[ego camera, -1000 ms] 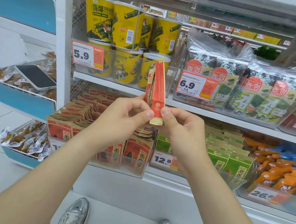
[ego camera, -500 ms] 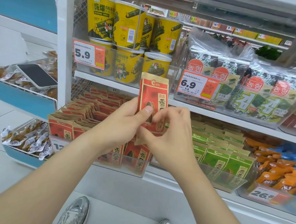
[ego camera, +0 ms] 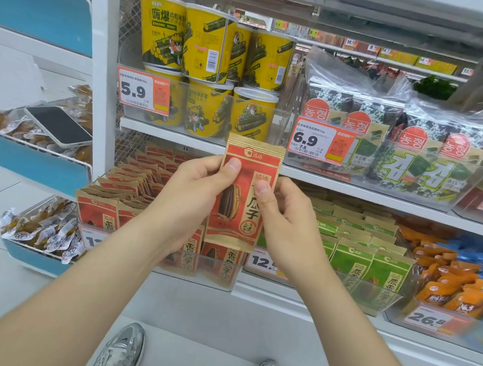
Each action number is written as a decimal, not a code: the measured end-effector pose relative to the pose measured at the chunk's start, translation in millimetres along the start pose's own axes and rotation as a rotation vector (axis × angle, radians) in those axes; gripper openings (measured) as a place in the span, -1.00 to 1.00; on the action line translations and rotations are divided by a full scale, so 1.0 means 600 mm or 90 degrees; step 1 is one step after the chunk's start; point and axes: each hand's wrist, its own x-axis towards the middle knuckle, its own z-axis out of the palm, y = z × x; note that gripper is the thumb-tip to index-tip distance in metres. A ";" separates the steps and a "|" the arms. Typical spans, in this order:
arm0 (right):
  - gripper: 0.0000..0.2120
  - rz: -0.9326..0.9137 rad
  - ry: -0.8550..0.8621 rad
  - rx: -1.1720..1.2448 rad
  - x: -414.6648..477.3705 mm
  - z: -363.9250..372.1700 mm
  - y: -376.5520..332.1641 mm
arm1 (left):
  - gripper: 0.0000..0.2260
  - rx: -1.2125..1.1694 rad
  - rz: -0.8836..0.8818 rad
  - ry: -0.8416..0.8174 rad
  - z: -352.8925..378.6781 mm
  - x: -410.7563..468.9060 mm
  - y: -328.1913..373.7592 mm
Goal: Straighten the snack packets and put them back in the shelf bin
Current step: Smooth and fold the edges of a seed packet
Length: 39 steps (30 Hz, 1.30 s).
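- Fingers [ego camera: 231, 164] first: curled round the red sunflower-seed packet [ego camera: 234, 202] from both sides. Left hand [ego camera: 192, 195] with thumb pressed high on the front face, right hand [ego camera: 286, 222] with thumb lower on the right half, remaining fingers hidden behind.
- Turned within the last second from edge-on to face-on; now upright, printed front square to the camera, top seam flat.
- Brought lower too: held in the air just in front of the clear shelf bin [ego camera: 219, 279], above its front row, not yet inside.
- Judged straightened, going by the flat front; only the bottom seam slightly bowed.
- Likely next: sliding it down upright among the red packets [ego camera: 134, 184] at the bin's right front, keeping clear of the green packets [ego camera: 374, 257] in the neighbouring bin.
- Worth watching: toppling the leaning front row while pushing in.
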 end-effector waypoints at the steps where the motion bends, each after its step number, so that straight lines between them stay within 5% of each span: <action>1: -0.74 -0.006 -0.005 0.004 0.002 -0.002 0.000 | -0.65 -0.016 -0.011 -0.005 0.003 -0.001 0.000; 4: -0.81 0.004 -0.062 0.021 0.006 -0.008 0.000 | -0.58 -0.041 -0.050 0.035 0.013 -0.003 0.000; 11: -0.52 0.062 -0.080 0.105 0.004 -0.006 -0.004 | -0.62 -0.038 -0.134 0.116 0.017 0.001 0.003; 23: -0.58 0.097 0.202 0.303 0.010 -0.011 -0.013 | -0.76 0.194 -0.001 -0.094 0.028 -0.017 -0.003; 30: -0.75 0.025 -0.054 0.079 0.000 -0.010 -0.011 | -0.64 0.185 0.125 0.172 0.017 0.003 -0.022; 36: -0.75 0.045 0.058 0.179 0.003 -0.011 -0.018 | -0.69 0.073 0.011 -0.099 0.006 0.000 -0.001; 39: -0.69 0.055 0.051 0.195 0.006 -0.010 -0.012 | -0.61 0.022 -0.028 -0.148 -0.009 0.001 0.002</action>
